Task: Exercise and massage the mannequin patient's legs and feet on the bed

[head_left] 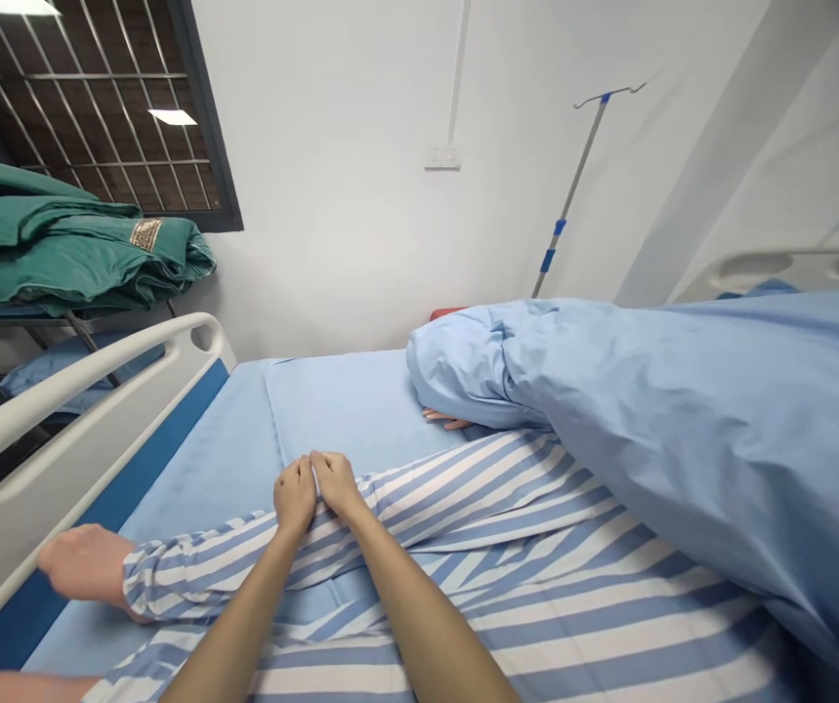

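My left hand and my right hand lie side by side over the far leg of a figure lying on the bed. The thumb sides of both hands touch. Their fingers curl over the far side of the leg, near the knee or shin, and the fingertips are hidden. Blue-and-white striped trousers cover both legs. A bare foot sticks out at the left. Whether the figure is a person or a manikin I cannot tell. A blue quilt covers its upper body, with some fingers showing underneath.
The bed has a light blue sheet and a white-and-blue end board at the left. Folded green cloth lies on a rack beside the barred window. A drip stand and a wall socket are behind the bed.
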`<state>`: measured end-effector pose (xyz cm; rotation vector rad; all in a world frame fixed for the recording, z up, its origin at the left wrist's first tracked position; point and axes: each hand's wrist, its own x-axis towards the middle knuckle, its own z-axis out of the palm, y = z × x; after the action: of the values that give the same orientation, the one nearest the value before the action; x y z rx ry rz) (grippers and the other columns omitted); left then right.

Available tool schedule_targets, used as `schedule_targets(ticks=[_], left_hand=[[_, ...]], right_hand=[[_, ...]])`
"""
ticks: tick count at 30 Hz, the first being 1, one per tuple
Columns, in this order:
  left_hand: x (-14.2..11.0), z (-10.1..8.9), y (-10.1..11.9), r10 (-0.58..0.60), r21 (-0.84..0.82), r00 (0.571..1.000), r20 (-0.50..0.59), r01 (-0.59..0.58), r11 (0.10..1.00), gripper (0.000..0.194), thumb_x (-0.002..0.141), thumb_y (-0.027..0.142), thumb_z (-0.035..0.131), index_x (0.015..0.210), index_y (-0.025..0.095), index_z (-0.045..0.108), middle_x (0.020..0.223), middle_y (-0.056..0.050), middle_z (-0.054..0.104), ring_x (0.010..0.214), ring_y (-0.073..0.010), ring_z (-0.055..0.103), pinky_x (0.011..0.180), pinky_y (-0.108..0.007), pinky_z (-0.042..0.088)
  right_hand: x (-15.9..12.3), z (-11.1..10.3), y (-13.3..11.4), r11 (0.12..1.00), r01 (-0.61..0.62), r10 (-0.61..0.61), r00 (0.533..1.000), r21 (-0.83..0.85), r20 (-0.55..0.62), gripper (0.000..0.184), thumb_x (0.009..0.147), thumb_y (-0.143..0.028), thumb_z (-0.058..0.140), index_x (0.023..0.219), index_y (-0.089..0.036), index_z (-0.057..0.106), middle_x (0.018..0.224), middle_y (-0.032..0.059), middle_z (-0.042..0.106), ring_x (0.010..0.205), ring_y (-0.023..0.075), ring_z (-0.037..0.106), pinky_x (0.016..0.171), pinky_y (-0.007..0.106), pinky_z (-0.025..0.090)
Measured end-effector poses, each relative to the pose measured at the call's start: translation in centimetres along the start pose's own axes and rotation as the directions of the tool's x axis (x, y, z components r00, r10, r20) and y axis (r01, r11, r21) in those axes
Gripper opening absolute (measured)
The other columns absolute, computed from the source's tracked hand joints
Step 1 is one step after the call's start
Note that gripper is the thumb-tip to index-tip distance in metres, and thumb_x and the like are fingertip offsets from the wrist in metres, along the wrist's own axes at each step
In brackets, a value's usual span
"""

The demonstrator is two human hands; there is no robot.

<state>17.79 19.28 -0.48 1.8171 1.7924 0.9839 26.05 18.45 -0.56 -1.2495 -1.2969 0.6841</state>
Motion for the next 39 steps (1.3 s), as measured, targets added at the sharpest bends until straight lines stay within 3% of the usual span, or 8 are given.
schedule_targets(ticks=[5,8,11,15,19,28,33,39], left_hand=[[1.6,-1.3,2.7,-0.044,-0.236,0.999,0.012,0.046,0.971,0.033,0.079,0.032,0.035,0.051,0.020,0.048,0.053,-0.002,0.054,0.056,-0.0144,0.048,0.057,-0.026,0.034],[3.1,-3.0,6.1,-0.167,-0.546,0.984,-0.060,0.108,0.831,0.029,0.075,0.032,0.034,0.048,0.023,0.028,0.042,0.005,0.029,0.043,-0.0098,0.032,0.046,-0.024,0.027],[3.0,-3.2,8.1,-0.150,-0.698,0.988,-0.039,0.081,0.711,0.029,0.075,0.037,0.035,0.052,0.024,0.022,0.045,0.007,0.022,0.041,-0.0081,0.025,0.043,-0.023,0.023],[0.0,-0.3,6.3,-0.136,-0.559,0.989,-0.051,0.084,0.825,0.032,0.079,0.038,0.034,0.052,0.023,0.030,0.046,0.005,0.033,0.046,-0.0100,0.034,0.049,-0.025,0.030],[-2.1,2.0,3.7,-0.017,-0.325,0.997,-0.071,-0.007,0.946,0.036,0.084,0.039,0.031,0.057,0.021,0.045,0.055,0.001,0.052,0.057,-0.0131,0.046,0.057,-0.026,0.033],[-1.5,1.8,3.5,0.009,-0.252,0.999,-0.031,-0.017,0.968,0.037,0.087,0.036,0.028,0.058,0.020,0.046,0.059,-0.002,0.056,0.060,-0.0142,0.049,0.058,-0.025,0.032],[-1.7,2.0,3.5,0.067,-0.211,0.998,0.014,-0.063,0.975,0.038,0.087,0.036,0.027,0.057,0.020,0.043,0.056,0.000,0.052,0.056,-0.0128,0.045,0.056,-0.025,0.029],[-1.8,2.3,3.7,0.062,-0.167,0.998,-0.017,-0.064,0.984,0.039,0.086,0.038,0.029,0.056,0.019,0.045,0.056,0.000,0.053,0.056,-0.0114,0.043,0.057,-0.024,0.029]], right_hand=[[0.6,-0.4,-0.2,0.992,-0.042,0.047,0.998,0.122,-0.045,0.043,0.083,-0.041,0.038,0.047,-0.018,0.039,0.045,-0.0058,0.032,0.047,0.0089,0.032,0.045,0.021,0.026],[0.9,-0.4,0.0,0.983,-0.084,0.097,0.993,0.162,-0.073,0.043,0.081,-0.043,0.040,0.045,-0.020,0.034,0.042,-0.0063,0.028,0.045,0.0086,0.029,0.043,0.021,0.025],[1.0,-0.3,0.3,0.960,-0.135,0.155,0.986,0.244,-0.068,0.043,0.081,-0.045,0.040,0.046,-0.020,0.035,0.041,-0.0060,0.030,0.043,0.0089,0.030,0.043,0.022,0.026],[1.0,-0.8,0.2,0.940,-0.164,0.206,0.972,0.301,-0.115,0.039,0.080,-0.044,0.041,0.050,-0.020,0.035,0.045,-0.0055,0.033,0.047,0.0094,0.032,0.045,0.022,0.028],[1.0,-1.2,0.3,0.958,-0.137,0.186,0.965,0.253,-0.183,0.035,0.078,-0.042,0.042,0.052,-0.021,0.031,0.048,-0.0059,0.030,0.051,0.0093,0.029,0.046,0.022,0.027],[1.3,-1.8,-0.7,0.974,-0.200,0.215,0.964,0.105,-0.155,0.033,0.077,-0.035,0.041,0.049,-0.021,0.031,0.047,-0.0066,0.027,0.049,0.0087,0.028,0.046,0.022,0.025],[1.3,-4.0,-3.5,0.990,-0.036,0.028,0.998,-0.134,-0.062,0.038,0.080,-0.035,0.044,0.047,-0.019,0.032,0.046,-0.0068,0.027,0.049,0.0081,0.030,0.047,0.022,0.023],[-0.5,-4.2,-1.0,0.984,-0.061,0.045,0.994,-0.169,-0.102,0.037,0.085,-0.033,0.038,0.051,-0.019,0.039,0.049,-0.0055,0.038,0.052,0.0091,0.036,0.051,0.022,0.026]])
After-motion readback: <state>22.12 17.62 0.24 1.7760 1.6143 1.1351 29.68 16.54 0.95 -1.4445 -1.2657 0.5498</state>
